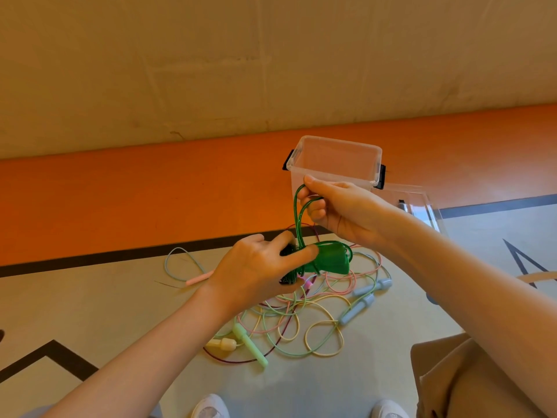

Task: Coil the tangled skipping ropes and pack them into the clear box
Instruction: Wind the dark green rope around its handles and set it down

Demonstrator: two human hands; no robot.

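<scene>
Left hand (259, 267) squeezing bundled shiny green plastic skipping rope (327, 260); right hand (337, 211) pinching its loop, before clear plastic box (334, 159) on floor.

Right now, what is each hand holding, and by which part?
Both hold the green skipping rope. The left hand grips its coiled bundle around the middle; the right hand pinches a loose loop of cord above it.

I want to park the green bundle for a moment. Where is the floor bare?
Bare: the grey floor left of the tangled ropes, below the black line; also between the ropes and the shoes. Crowded: before the clear box.
</scene>
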